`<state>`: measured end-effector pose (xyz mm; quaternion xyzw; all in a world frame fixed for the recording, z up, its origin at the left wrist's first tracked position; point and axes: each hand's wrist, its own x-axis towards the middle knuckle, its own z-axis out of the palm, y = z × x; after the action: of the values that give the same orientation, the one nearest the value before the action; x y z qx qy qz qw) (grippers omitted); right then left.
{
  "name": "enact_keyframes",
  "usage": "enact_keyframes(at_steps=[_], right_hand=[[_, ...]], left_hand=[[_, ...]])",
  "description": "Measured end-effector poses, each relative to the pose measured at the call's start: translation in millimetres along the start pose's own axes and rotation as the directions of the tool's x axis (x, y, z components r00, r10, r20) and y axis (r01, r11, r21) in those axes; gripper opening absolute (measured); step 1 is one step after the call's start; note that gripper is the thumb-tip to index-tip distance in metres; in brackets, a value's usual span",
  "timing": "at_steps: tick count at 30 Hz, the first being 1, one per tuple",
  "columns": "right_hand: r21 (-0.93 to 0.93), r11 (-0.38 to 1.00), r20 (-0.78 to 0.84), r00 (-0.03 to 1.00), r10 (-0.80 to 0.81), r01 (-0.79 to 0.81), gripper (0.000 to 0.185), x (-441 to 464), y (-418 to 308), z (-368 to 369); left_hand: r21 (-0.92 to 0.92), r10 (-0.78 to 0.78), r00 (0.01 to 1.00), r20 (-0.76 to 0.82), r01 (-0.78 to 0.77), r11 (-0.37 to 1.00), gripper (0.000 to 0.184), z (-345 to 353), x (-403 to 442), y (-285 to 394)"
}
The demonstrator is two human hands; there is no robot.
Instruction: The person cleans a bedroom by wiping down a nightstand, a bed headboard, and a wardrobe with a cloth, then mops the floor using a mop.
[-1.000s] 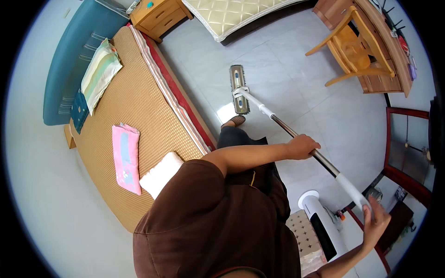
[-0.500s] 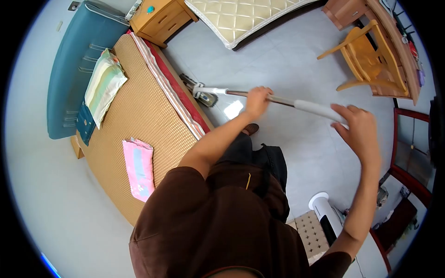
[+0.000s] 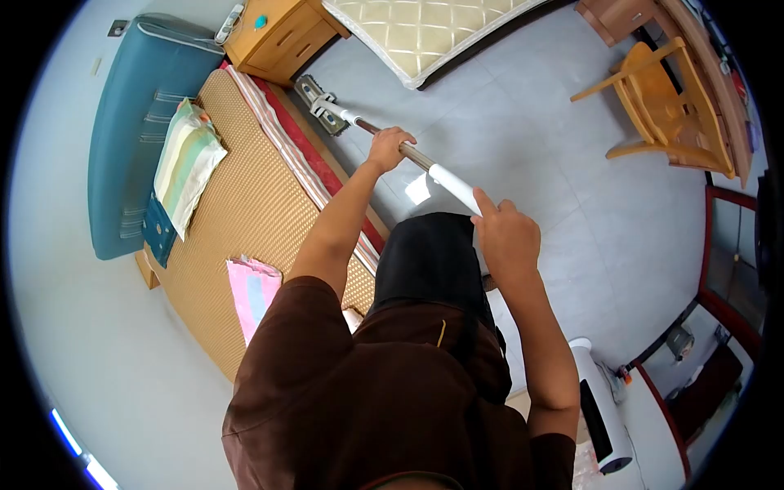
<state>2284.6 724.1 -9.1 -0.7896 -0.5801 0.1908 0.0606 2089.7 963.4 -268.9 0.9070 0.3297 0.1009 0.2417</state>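
A flat mop (image 3: 418, 156) with a white and metal pole slants across the middle of the head view. My left hand (image 3: 390, 149) is closed around the metal part of the pole. Higher up the handle, my right hand (image 3: 506, 237) grips the white sleeve near its end. The mop head (image 3: 322, 104), grey with a fringed edge, lies on the tiled floor beside the bed frame, close to the wooden nightstand (image 3: 282, 41).
A bed with a woven mat (image 3: 245, 180) runs along the left, with a striped pillow (image 3: 189, 163) and a pink folded cloth (image 3: 251, 296) on it. A bare mattress (image 3: 425, 33) stands ahead. A wooden chair (image 3: 653, 106) is by the desk at right; a white appliance (image 3: 600, 416) stands lower right.
The mop head has moved forward along the bed toward the nightstand. My right hand has swung left and closer to my body, and my left hand has moved left, both still holding the pole.
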Motion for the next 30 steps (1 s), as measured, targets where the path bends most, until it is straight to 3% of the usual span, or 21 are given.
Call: enact_keyframes(at_steps=[3, 9, 14, 19, 25, 30], right_hand=[[0.001, 0.999, 0.026, 0.999, -0.033, 0.033, 0.042, -16, 2, -4], [0.043, 0.994, 0.131, 0.987, 0.092, -0.098, 0.047, -98, 10, -24], [0.038, 0.994, 0.032, 0.995, 0.097, -0.099, 0.05, -175, 48, -40], [0.038, 0.995, -0.095, 0.991, 0.097, -0.093, 0.045, -211, 60, -72], [0.004, 0.998, -0.16, 0.985, 0.063, -0.063, 0.038, -187, 48, -66], [-0.041, 0.998, -0.134, 0.99, -0.046, 0.041, 0.037, -132, 28, -47]], left_hand=[[0.009, -0.042, 0.999, 0.011, 0.042, 0.999, 0.017, 7, -10, 8], [-0.071, 0.087, 0.996, 0.031, -0.084, 0.994, 0.018, 23, -43, 77], [-0.173, 0.057, 0.997, 0.043, -0.048, 0.984, 0.021, 54, -72, 158], [-0.236, 0.024, 0.989, -0.149, -0.059, 0.97, 0.019, 65, -82, 224], [-0.265, 0.02, 0.986, -0.168, -0.065, 0.962, 0.02, 44, -75, 211], [-0.204, 0.015, 0.984, -0.178, -0.052, 0.978, 0.021, 27, -58, 141]])
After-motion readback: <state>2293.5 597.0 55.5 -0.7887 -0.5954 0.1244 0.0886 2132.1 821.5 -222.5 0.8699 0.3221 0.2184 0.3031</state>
